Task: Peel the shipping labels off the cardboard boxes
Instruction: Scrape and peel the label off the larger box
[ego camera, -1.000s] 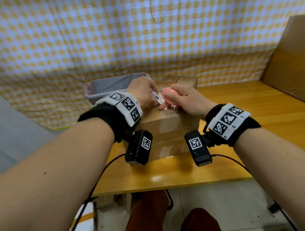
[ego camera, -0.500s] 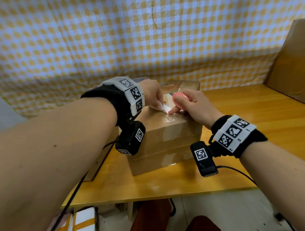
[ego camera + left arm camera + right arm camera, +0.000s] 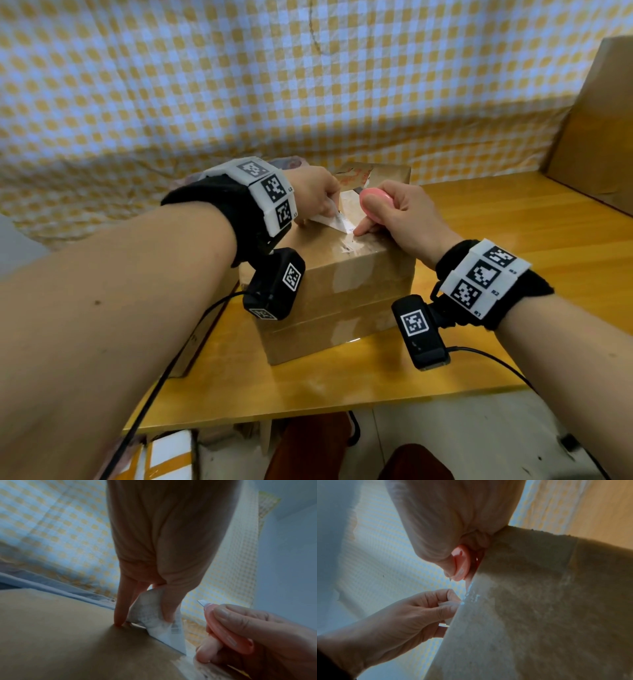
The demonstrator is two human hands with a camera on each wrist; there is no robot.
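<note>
— What hangs behind the table?
— A yellow-and-white checked cloth [image 3: 239, 85] covers the whole back wall, creased, sagging low toward the left, with a vertical crease near its top middle.
— And the table itself?
— A glossy, honey-coloured wooden tabletop [image 3: 496, 274]; soft light glints along its near edge. A tall brown board [image 3: 596, 130] leans upright at the far right corner.
— Below?
— A pale grey floor [image 3: 462, 442] with dark scuffs past the near edge. At the lower left lies a white-and-orange striped object [image 3: 164, 455], too cropped to identify. A grey surface [image 3: 17, 240] shows at the left edge.
</note>
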